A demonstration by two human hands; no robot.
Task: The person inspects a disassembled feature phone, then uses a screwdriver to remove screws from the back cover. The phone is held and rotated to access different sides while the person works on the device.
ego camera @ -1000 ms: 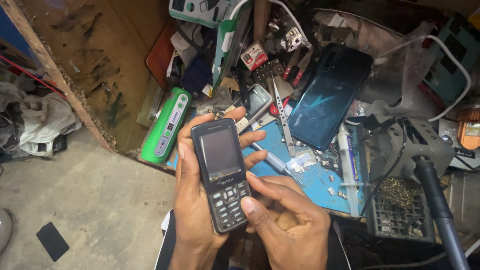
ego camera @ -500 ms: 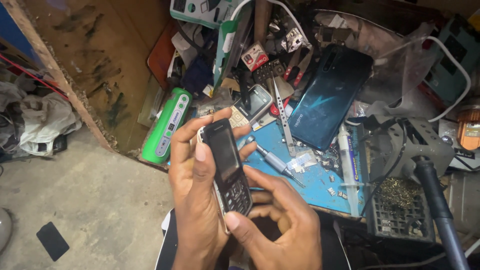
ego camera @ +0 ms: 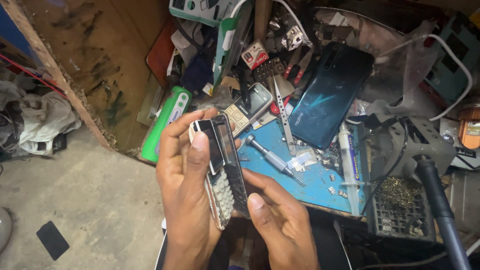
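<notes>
From the head camera, the left hand (ego camera: 187, 185) wraps its fingers around a small keypad phone (ego camera: 220, 172) held edge-on above the front of the blue work mat (ego camera: 320, 175), while the right hand (ego camera: 282, 220) pinches the lower edge of its black front cover (ego camera: 234, 160), which stands partly lifted off the body. The phone looks light and rigid, but the thin plastic cover (likely clipped at the rim) seems easy to crack, so grip is best kept along the side edges, clear of the screen and loose white keys.
</notes>
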